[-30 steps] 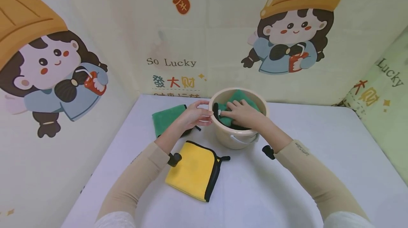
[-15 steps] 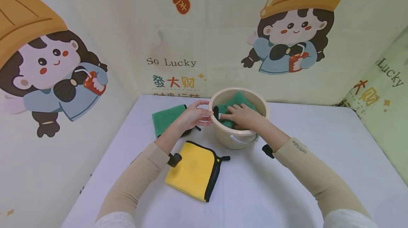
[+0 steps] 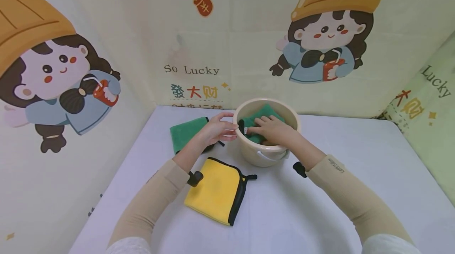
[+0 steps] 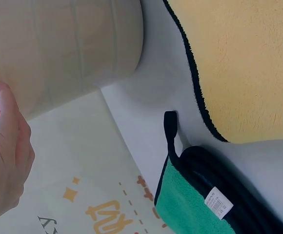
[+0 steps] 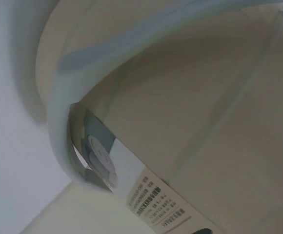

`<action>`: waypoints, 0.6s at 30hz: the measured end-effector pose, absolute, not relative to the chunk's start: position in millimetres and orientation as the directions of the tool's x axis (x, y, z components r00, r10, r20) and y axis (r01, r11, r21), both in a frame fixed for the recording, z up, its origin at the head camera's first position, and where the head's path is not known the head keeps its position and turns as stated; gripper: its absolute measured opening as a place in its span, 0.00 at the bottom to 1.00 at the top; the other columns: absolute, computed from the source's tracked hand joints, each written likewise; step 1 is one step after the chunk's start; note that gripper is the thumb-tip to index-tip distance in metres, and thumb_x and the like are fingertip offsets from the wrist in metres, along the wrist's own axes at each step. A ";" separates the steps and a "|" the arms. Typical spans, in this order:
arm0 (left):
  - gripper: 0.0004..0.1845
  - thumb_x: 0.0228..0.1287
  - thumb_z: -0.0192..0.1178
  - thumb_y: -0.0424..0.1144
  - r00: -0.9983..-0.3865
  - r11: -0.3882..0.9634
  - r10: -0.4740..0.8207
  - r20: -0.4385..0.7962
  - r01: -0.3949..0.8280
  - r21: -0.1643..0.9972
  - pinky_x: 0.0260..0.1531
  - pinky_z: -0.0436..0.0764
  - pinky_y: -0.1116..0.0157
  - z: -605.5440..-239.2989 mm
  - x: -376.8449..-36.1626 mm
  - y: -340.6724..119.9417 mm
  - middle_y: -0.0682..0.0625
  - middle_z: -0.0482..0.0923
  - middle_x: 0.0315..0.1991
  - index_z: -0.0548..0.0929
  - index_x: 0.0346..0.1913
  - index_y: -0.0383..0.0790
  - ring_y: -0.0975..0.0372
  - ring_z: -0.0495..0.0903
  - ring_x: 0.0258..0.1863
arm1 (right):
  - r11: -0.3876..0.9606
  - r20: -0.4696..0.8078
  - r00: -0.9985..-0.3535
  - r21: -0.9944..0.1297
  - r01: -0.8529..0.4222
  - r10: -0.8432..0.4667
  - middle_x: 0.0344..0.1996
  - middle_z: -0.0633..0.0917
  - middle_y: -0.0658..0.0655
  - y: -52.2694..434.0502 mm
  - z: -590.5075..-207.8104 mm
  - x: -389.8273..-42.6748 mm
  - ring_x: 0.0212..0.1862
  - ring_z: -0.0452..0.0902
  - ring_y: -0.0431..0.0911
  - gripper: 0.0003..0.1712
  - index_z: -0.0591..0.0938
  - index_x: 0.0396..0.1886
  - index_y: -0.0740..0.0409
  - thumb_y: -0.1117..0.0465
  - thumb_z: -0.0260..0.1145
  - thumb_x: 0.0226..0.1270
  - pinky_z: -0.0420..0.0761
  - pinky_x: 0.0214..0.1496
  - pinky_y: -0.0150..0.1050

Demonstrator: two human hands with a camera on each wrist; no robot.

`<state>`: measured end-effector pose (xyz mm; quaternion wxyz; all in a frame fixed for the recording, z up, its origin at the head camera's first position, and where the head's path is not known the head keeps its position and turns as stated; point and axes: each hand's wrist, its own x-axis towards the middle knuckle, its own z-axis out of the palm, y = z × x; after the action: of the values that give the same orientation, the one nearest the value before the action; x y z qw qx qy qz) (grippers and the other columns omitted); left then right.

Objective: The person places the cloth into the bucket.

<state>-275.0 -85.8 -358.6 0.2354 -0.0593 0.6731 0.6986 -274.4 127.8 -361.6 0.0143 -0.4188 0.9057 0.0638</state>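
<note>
Green cloth (image 3: 267,111) lies in a beige bucket (image 3: 251,152) directly beneath the right hand (image 3: 273,130), fingers spread, while the left hand (image 3: 217,128), fingers relaxed, touches the bucket's side.

The left arm (image 3: 145,202) and the right arm (image 3: 366,210) are slanting forward and inward, both wearing beige sleeves (image 3: 328,173). The left hand (image 3: 217,129) is holding its palm inward, its fingers (image 4: 7,112) standing slightly apart. The right hand (image 3: 273,130) is lying palm down, its fingers loosely spread.
</note>
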 end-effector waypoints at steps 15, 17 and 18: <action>0.27 0.58 0.60 0.29 -0.888 0.014 0.247 -0.389 -0.398 0.917 0.34 0.82 0.60 -360.1 -274.9 -85.1 0.42 0.76 0.38 0.67 0.60 0.46 0.58 0.80 0.29 | 0.559 0.258 -0.832 -0.639 -0.528 -0.491 0.58 0.70 0.63 185.3 -310.6 -270.7 0.58 0.65 0.59 0.33 0.59 0.68 0.53 0.56 0.58 0.66 0.64 0.58 0.60; 0.27 0.58 0.60 0.28 -0.888 0.013 0.246 -0.387 -0.397 0.918 0.33 0.82 0.60 -360.1 -274.9 -85.2 0.42 0.76 0.38 0.67 0.60 0.46 0.58 0.80 0.29 | 0.526 0.275 -0.888 -0.726 -0.443 -0.368 0.57 0.70 0.64 198.9 -310.9 -271.2 0.56 0.68 0.59 0.32 0.58 0.69 0.51 0.56 0.56 0.68 0.69 0.56 0.58; 0.27 0.58 0.59 0.28 -0.888 0.013 0.247 -0.388 -0.397 0.918 0.33 0.82 0.60 -360.0 -274.8 -85.2 0.42 0.76 0.38 0.67 0.60 0.46 0.58 0.80 0.29 | 0.517 0.270 -0.914 -0.758 -0.396 -0.304 0.57 0.71 0.64 205.3 -311.2 -270.7 0.55 0.70 0.58 0.31 0.58 0.69 0.50 0.54 0.55 0.68 0.72 0.54 0.56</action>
<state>-274.8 -85.2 -360.0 0.2298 -0.0556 0.6736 0.7003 -270.7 205.3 -311.2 -0.0514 -0.2014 0.8695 -0.4480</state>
